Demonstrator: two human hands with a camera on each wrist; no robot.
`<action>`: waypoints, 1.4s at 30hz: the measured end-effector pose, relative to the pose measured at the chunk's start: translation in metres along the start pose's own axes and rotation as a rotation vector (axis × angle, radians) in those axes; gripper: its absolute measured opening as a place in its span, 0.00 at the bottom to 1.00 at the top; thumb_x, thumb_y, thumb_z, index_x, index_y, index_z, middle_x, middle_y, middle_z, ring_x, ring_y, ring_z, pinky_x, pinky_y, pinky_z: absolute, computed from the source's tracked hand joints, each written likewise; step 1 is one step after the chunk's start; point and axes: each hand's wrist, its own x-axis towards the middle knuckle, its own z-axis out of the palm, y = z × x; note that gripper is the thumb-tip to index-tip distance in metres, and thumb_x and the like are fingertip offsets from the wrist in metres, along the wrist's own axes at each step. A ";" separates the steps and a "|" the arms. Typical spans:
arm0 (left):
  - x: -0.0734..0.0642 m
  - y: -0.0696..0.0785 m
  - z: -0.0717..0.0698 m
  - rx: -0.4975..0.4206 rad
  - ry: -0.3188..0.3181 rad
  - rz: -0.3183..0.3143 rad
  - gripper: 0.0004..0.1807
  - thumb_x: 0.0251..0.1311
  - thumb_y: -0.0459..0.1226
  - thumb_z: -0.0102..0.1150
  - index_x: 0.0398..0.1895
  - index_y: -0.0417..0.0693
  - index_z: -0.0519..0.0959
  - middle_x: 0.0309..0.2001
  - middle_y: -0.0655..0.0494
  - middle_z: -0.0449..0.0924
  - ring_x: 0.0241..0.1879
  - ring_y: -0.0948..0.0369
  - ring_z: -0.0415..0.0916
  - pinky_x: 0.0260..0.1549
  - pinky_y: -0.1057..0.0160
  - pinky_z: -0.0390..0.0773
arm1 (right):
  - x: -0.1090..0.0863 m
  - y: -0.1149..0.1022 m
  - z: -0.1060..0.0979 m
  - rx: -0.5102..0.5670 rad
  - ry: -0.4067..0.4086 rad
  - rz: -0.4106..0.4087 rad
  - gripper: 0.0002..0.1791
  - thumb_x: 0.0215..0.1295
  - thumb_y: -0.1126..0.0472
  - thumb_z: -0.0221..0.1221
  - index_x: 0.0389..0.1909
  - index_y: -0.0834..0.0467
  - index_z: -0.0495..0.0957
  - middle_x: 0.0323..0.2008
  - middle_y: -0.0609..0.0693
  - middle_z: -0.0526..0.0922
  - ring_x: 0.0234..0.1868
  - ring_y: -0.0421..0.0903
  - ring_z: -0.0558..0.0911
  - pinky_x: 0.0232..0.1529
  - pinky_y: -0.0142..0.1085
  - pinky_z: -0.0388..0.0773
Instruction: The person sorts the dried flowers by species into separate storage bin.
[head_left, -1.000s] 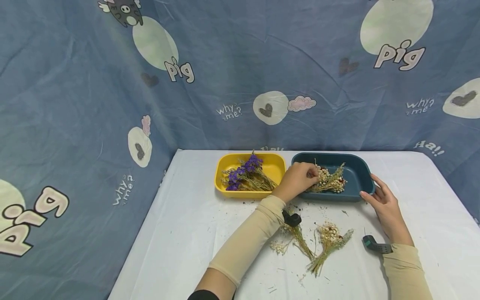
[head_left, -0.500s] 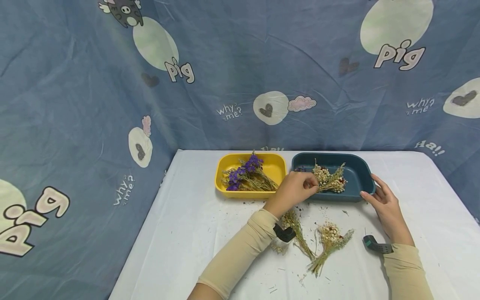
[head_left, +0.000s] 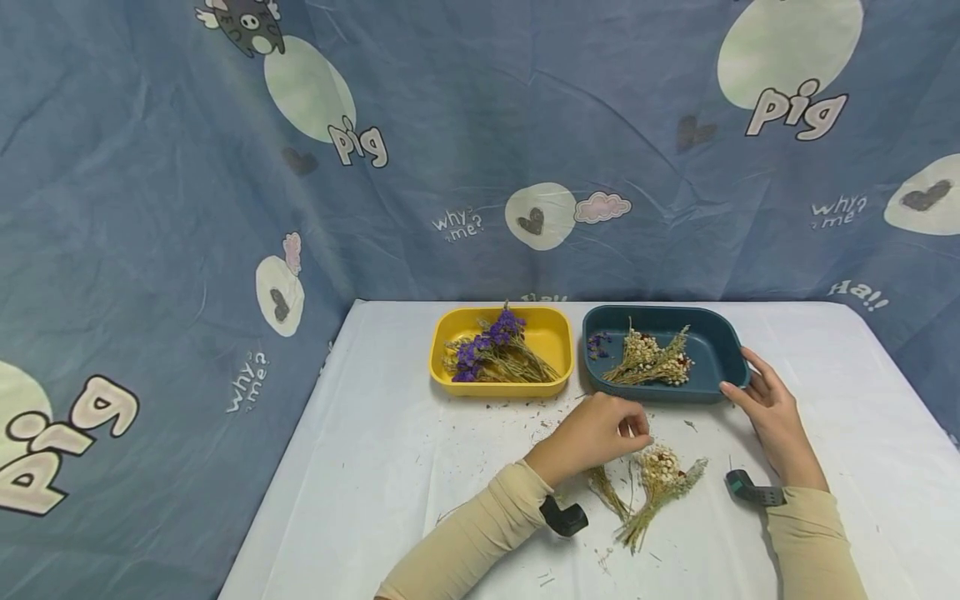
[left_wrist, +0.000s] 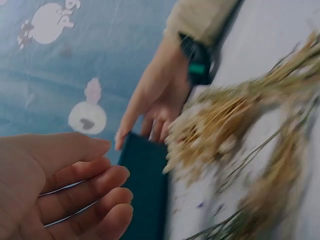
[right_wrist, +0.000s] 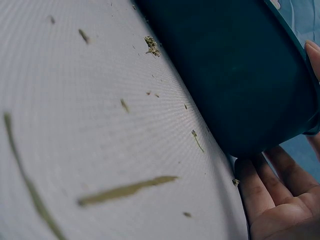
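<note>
My left hand (head_left: 588, 437) hovers over the table in front of the dark teal tray (head_left: 716, 392), its fingers loosely bent around nothing. Just beside it lies a dried bouquet with cream flowers (head_left: 660, 467). A second bunch of dried stems (head_left: 611, 492) is partly hidden under that hand. With thumb and fingers, my right hand (head_left: 772, 417) holds the tray's right front corner, as the right wrist view also shows. Inside the tray lie dried cream flowers with green sprigs (head_left: 648, 358) and small purple blossoms (head_left: 597, 345).
Left of the teal tray stands a yellow tray (head_left: 566, 333) holding dried purple flowers (head_left: 483, 342) on stems. Bits of stem and leaf litter the white table (head_left: 375, 467). A blue printed cloth (head_left: 420, 125) hangs behind and at the left.
My left hand has drawn back from the flowers in the teal tray, toward the front, to above the table bunches. The purple blossoms in the tray have come into view. My right hand has stayed put.
</note>
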 end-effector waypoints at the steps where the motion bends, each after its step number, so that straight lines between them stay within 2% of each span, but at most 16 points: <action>1: -0.002 0.001 0.004 0.005 -0.015 0.010 0.04 0.68 0.44 0.66 0.36 0.58 0.86 0.31 0.70 0.86 0.27 0.82 0.72 0.27 0.86 0.71 | 0.000 0.000 0.000 -0.006 0.002 0.004 0.44 0.75 0.56 0.61 0.82 0.33 0.49 0.84 0.61 0.44 0.83 0.49 0.57 0.67 0.15 0.68; 8: -0.013 0.007 0.024 -0.006 -0.081 0.035 0.04 0.66 0.44 0.68 0.33 0.58 0.86 0.29 0.72 0.85 0.26 0.84 0.70 0.30 0.89 0.71 | 0.000 0.000 0.000 -0.006 0.002 0.006 0.44 0.75 0.56 0.61 0.82 0.32 0.49 0.84 0.60 0.44 0.83 0.53 0.55 0.69 0.16 0.67; 14: -0.021 0.011 0.039 -0.035 -0.135 0.028 0.05 0.65 0.45 0.70 0.32 0.59 0.85 0.28 0.74 0.83 0.25 0.86 0.70 0.30 0.90 0.72 | 0.000 0.002 -0.001 0.011 -0.002 -0.007 0.43 0.75 0.57 0.61 0.82 0.33 0.49 0.84 0.60 0.45 0.82 0.46 0.58 0.66 0.14 0.68; 18: -0.026 0.013 0.046 -0.012 -0.137 0.013 0.06 0.65 0.46 0.70 0.31 0.61 0.83 0.27 0.76 0.80 0.25 0.86 0.69 0.30 0.90 0.71 | 0.000 0.003 -0.002 0.021 -0.012 -0.001 0.43 0.75 0.57 0.61 0.82 0.33 0.49 0.84 0.60 0.43 0.82 0.44 0.58 0.67 0.14 0.67; 22: -0.030 0.013 0.049 0.034 -0.122 -0.005 0.07 0.64 0.46 0.71 0.30 0.62 0.82 0.27 0.77 0.78 0.26 0.85 0.68 0.30 0.89 0.69 | -0.001 0.003 -0.002 0.021 -0.011 -0.001 0.43 0.75 0.57 0.61 0.82 0.34 0.49 0.84 0.60 0.44 0.80 0.39 0.61 0.64 0.12 0.68; 26: -0.032 0.015 0.050 0.080 -0.148 -0.017 0.07 0.61 0.48 0.73 0.32 0.63 0.81 0.30 0.78 0.79 0.28 0.84 0.69 0.31 0.89 0.68 | -0.001 0.001 -0.002 0.017 -0.007 -0.005 0.43 0.75 0.57 0.61 0.82 0.33 0.50 0.84 0.59 0.45 0.80 0.40 0.61 0.64 0.12 0.68; 30: -0.034 0.016 0.051 0.056 -0.168 -0.011 0.08 0.60 0.47 0.74 0.34 0.63 0.82 0.31 0.77 0.81 0.30 0.85 0.70 0.32 0.89 0.68 | -0.001 0.001 -0.001 0.026 -0.008 -0.010 0.43 0.75 0.57 0.61 0.82 0.34 0.50 0.84 0.59 0.45 0.81 0.42 0.59 0.66 0.13 0.68; 34: -0.034 0.015 0.054 0.041 -0.162 -0.007 0.08 0.60 0.46 0.74 0.34 0.63 0.82 0.31 0.77 0.81 0.29 0.85 0.70 0.32 0.89 0.69 | -0.001 0.001 0.000 0.032 -0.002 -0.025 0.43 0.75 0.58 0.61 0.82 0.35 0.51 0.84 0.60 0.47 0.75 0.33 0.66 0.61 0.12 0.70; 36: -0.034 0.016 0.055 0.038 -0.158 -0.004 0.07 0.60 0.45 0.74 0.34 0.63 0.82 0.31 0.77 0.81 0.29 0.86 0.70 0.32 0.89 0.69 | -0.001 0.001 0.000 0.033 -0.002 -0.029 0.43 0.75 0.58 0.61 0.82 0.35 0.51 0.84 0.60 0.47 0.73 0.32 0.67 0.60 0.11 0.71; 42: -0.035 0.019 0.056 -0.002 -0.153 -0.008 0.06 0.61 0.42 0.73 0.36 0.60 0.83 0.31 0.76 0.81 0.28 0.85 0.70 0.31 0.90 0.70 | -0.001 0.002 0.000 0.023 0.000 -0.026 0.43 0.75 0.59 0.61 0.82 0.36 0.50 0.84 0.60 0.46 0.78 0.38 0.63 0.64 0.12 0.69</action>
